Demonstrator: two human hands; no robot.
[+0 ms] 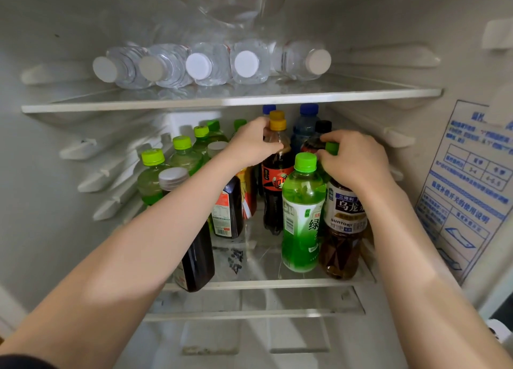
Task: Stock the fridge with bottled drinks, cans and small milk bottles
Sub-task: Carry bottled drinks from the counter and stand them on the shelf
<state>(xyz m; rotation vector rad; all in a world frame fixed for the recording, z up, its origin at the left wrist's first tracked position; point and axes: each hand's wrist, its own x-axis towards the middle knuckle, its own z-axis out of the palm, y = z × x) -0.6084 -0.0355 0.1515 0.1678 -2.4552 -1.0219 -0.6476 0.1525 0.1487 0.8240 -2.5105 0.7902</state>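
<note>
Two bare arms are sticking into the fridge [55,174]. The left hand [251,143] is gripping the neck of a cola bottle [277,174] with a yellow cap. Its fingers are curling round it, far in on the middle shelf [249,260]. The right hand [358,160] is pinching the top of a green-capped bottle [332,147] at the right of that shelf. Its fingers are bending round the cap, and its palm is hiding the top of a brown tea bottle [344,229].

I think the job is getting well along, because bottled drinks are filling most of this shelf. No cans or small milk bottles are showing anywhere, so those are probably left to do.

Counting caps on the middle shelf, I am finding five light green ones at the left, two darker green at the right, two yellow, two blue, one black and two pale ones. Five water bottles [247,63] are lying side by side on the upper shelf [222,102]. More clear ones are blurring together above them.
</note>
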